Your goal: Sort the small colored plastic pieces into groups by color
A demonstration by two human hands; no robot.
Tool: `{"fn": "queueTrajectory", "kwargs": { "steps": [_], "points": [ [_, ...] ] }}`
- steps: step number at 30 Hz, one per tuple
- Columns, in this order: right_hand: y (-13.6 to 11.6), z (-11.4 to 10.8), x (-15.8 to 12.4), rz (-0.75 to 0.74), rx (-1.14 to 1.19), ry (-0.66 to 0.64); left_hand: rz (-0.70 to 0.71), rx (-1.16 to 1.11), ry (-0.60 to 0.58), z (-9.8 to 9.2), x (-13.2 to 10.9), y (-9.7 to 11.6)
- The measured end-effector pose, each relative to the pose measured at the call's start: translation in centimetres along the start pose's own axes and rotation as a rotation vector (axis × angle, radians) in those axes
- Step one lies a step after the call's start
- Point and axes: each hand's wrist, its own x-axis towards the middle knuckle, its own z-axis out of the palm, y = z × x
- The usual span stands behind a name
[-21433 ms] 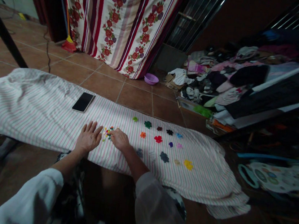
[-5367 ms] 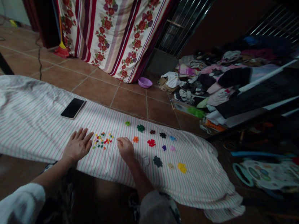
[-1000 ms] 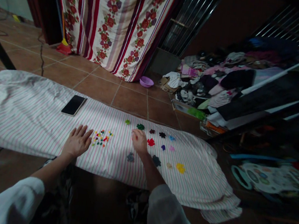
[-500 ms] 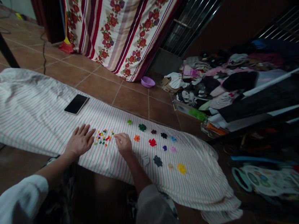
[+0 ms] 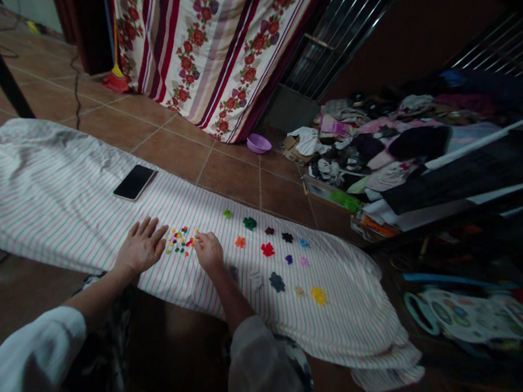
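Observation:
Small mixed-colour pieces (image 5: 181, 241) lie scattered on the striped cloth (image 5: 73, 211), between my two hands. My left hand (image 5: 142, 246) rests flat beside their left side, fingers spread and holding nothing. At their right edge, my right hand (image 5: 209, 252) has its thumb and fingertips pinched together; anything between them is too small to make out. To the right of it lie piles sorted by colour, among them an orange pile (image 5: 240, 242), a red pile (image 5: 267, 249), a dark green pile (image 5: 249, 223), a dark grey pile (image 5: 276, 281) and a yellow pile (image 5: 318, 295).
A phone (image 5: 135, 182) lies on the cloth behind my left hand. Beyond, on the tiled floor, are a purple basin (image 5: 259, 143), a broom (image 5: 116, 81) and a heap of clothes (image 5: 374, 133). A floral curtain (image 5: 209, 37) hangs at the back.
My right hand has shifted slightly left, closer to the mixed pieces, still pinched. A grey pile now shows beside its wrist. My left hand stays in place.

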Motion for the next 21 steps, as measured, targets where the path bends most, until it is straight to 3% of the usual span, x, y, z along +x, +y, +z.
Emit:
{"fn": "queueTrajectory", "kwargs": {
  "steps": [12,21],
  "points": [
    [-0.04,0.11,0.01,0.017,-0.006,0.003,0.012,-0.007,0.004,0.08,-0.09,-0.02],
    [0.56,0.16,-0.44,0.116,0.171,0.034,0.021,0.02,-0.014,-0.08,-0.08,-0.01]
  ]
}}
